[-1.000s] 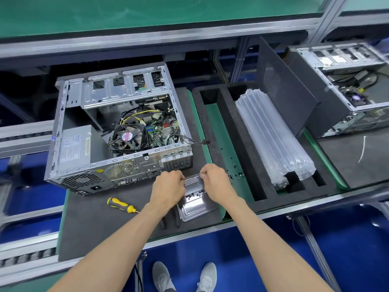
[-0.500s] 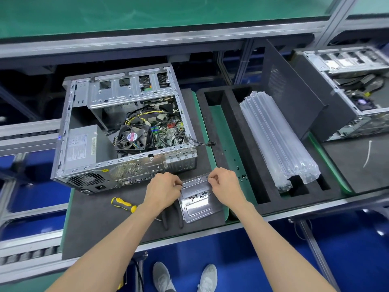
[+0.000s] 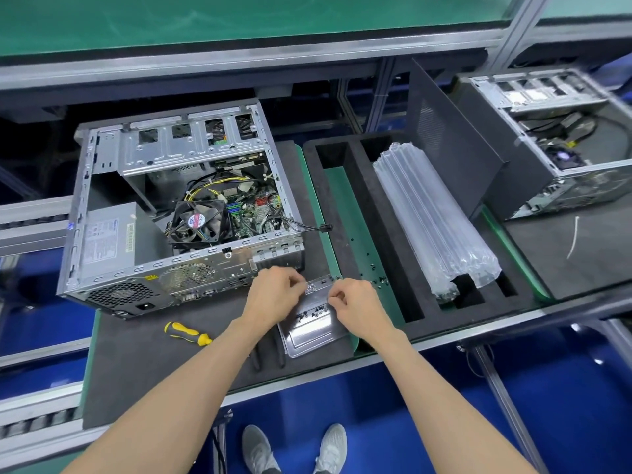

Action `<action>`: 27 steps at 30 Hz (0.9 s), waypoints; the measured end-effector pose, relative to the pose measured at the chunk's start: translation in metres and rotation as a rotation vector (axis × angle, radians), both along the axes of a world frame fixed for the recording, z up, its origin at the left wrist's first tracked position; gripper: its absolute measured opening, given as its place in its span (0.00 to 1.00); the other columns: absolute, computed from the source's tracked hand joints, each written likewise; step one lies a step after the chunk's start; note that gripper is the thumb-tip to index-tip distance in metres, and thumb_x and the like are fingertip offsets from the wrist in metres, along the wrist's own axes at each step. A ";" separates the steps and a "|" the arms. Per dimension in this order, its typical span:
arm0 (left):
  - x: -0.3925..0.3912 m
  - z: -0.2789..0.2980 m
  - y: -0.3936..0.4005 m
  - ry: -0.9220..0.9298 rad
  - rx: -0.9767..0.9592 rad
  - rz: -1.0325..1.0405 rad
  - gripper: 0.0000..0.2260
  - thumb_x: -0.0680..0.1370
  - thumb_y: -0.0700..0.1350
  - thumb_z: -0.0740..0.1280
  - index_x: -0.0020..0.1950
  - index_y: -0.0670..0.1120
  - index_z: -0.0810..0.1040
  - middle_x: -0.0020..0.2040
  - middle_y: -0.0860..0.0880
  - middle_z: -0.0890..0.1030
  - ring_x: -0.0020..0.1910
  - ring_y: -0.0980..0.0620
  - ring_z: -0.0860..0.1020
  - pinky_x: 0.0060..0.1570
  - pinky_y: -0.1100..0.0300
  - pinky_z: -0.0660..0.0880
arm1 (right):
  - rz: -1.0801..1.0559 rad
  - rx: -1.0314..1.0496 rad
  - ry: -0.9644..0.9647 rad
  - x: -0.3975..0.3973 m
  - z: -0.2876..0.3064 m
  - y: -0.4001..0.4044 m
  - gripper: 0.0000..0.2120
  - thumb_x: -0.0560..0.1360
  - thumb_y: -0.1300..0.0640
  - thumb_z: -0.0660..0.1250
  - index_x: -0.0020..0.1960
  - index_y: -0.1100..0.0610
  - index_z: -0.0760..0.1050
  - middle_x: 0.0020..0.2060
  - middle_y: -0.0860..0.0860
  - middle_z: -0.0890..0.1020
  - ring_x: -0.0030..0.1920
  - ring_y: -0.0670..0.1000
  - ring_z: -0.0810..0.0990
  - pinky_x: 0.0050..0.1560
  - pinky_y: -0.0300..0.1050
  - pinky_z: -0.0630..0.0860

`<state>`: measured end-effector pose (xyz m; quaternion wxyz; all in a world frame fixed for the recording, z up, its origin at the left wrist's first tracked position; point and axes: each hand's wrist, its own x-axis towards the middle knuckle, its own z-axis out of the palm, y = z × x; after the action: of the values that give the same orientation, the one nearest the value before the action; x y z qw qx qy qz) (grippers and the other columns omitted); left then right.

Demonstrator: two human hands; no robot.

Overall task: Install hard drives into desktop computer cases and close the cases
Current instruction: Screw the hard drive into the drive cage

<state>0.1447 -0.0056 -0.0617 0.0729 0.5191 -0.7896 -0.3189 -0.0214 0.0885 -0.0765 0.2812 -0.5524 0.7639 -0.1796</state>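
Metal tray (image 3: 313, 328) under two hands (image 3: 273, 293) (image 3: 355, 304); two open cases (image 3: 178, 213) (image 3: 561, 145).

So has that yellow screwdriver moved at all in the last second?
No. The yellow screwdriver keeps its spot just in front of the computer case; only the camera shifted.

1. A workbench (image 3: 307, 374) with a metal front rail carries a dark grey foam mat (image 3: 143, 364).
2. On the mat lie an open desktop case (image 3: 102, 234), a yellow-handled screwdriver (image 3: 186, 332) and a silver metal bracket (image 3: 313, 325).
3. Just right of the mat sits a black foam tray (image 3: 379, 241) holding an air-cushion sleeve (image 3: 434, 220).
4. A second open case (image 3: 554, 138) sits on another mat at far right.
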 end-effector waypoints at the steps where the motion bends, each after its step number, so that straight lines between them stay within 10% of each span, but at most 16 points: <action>1: -0.004 0.003 -0.003 0.061 -0.003 0.034 0.05 0.77 0.48 0.70 0.48 0.52 0.86 0.31 0.59 0.80 0.37 0.54 0.80 0.45 0.58 0.76 | 0.001 -0.001 0.003 -0.001 -0.001 0.001 0.09 0.77 0.63 0.65 0.42 0.55 0.81 0.39 0.48 0.82 0.41 0.48 0.79 0.47 0.49 0.79; 17: 0.004 -0.018 0.014 -0.307 -0.023 -0.281 0.06 0.73 0.49 0.68 0.42 0.49 0.82 0.43 0.46 0.83 0.46 0.42 0.81 0.41 0.55 0.76 | 0.004 0.027 0.038 -0.004 -0.006 0.005 0.05 0.77 0.58 0.68 0.43 0.52 0.81 0.39 0.43 0.80 0.42 0.47 0.78 0.45 0.46 0.78; 27: -0.011 -0.002 -0.004 0.077 0.073 0.042 0.08 0.75 0.46 0.71 0.36 0.50 0.84 0.24 0.60 0.74 0.31 0.56 0.75 0.40 0.60 0.72 | 0.041 0.021 0.064 -0.003 -0.007 0.002 0.04 0.77 0.55 0.70 0.46 0.50 0.83 0.41 0.44 0.83 0.40 0.45 0.78 0.43 0.42 0.75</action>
<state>0.1341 -0.0098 -0.0637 0.0909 0.5254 -0.7630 -0.3655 -0.0246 0.0907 -0.0838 0.2661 -0.5705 0.7628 -0.1478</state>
